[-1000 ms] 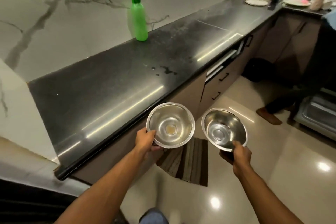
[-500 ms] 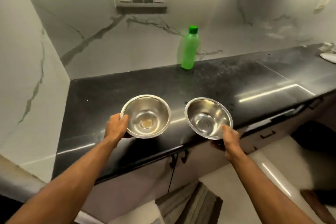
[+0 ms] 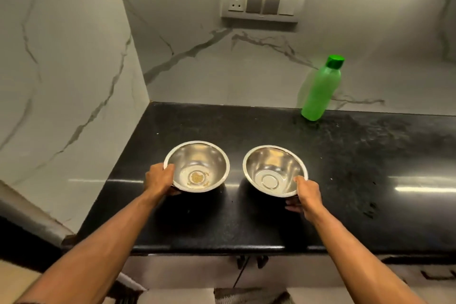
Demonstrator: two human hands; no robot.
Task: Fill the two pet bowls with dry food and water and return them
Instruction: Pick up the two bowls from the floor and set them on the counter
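Note:
Two steel bowls sit side by side over the black counter (image 3: pixel 345 180), low enough that I cannot tell whether they touch it. The left bowl (image 3: pixel 197 165) has brownish crumbs stuck at its bottom; my left hand (image 3: pixel 159 180) grips its left rim. The right bowl (image 3: pixel 274 170) looks bare inside; my right hand (image 3: pixel 306 195) holds its near right rim, thumb inside. A green bottle (image 3: pixel 318 91) with a green cap stands against the back wall, to the right of both bowls.
Marble walls close the counter on the left and at the back, where a switch plate (image 3: pixel 262 3) is mounted. Cabinet doors with dark handles (image 3: pixel 249 261) lie under the counter's front edge. A striped mat (image 3: pixel 249 296) lies on the floor below.
I have turned from the floor side toward the counter's corner. Both bowls have moved from beyond the counter's edge to well over its surface and lower, still in my hands.

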